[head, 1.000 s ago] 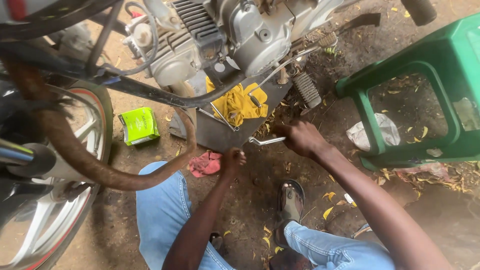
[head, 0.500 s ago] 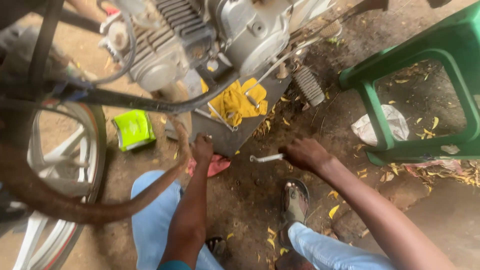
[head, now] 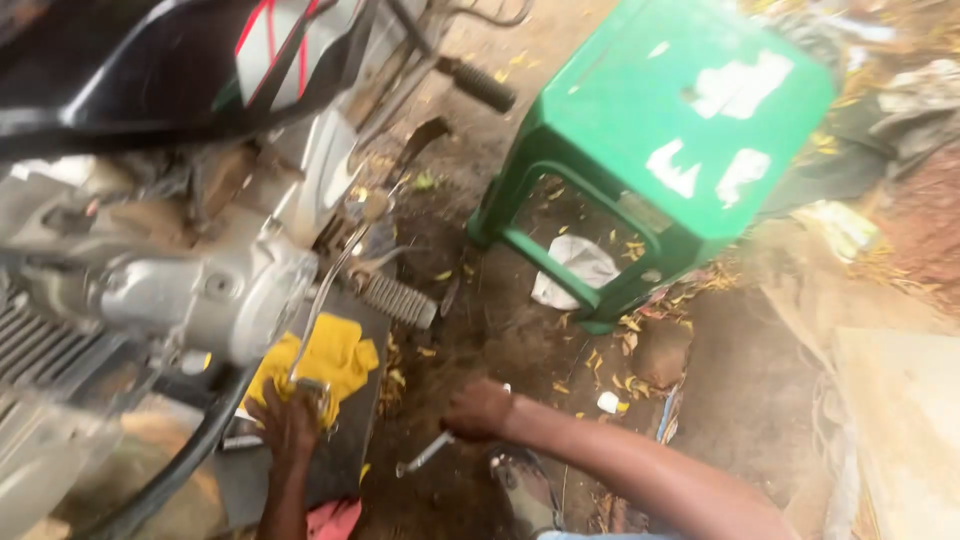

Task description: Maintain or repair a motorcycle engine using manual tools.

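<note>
Bottom of frame: right hand (head: pixel 478 408) fisted around a small metal wrench (head: pixel 424 454), tool end hanging free over the dirt, not on any fastener. Left hand (head: pixel 288 422) at lower left, fingers curled on the yellow rag (head: pixel 325 358) and what looks like the lower end of a thin chrome lever (head: pixel 325 300); blur hides the exact grip. The rag lies on a dark flat tray (head: pixel 355 440) under the engine. A red cloth (head: pixel 335 520) shows at the bottom edge. Left of centre: motorcycle engine crankcase (head: pixel 215 295) with its cover on, ribbed footpeg (head: pixel 398 298) sticking out toward frame centre, black fuel tank (head: pixel 170 70) with red stripes upper left. Judgement: early or mid-job, wrench in hand but not engaged, nothing visibly removed. Upper right: green plastic stool (head: pixel 680 110), crumpled white bag (head: pixel 575 268) under it, leaves and scraps on the ground.
</note>
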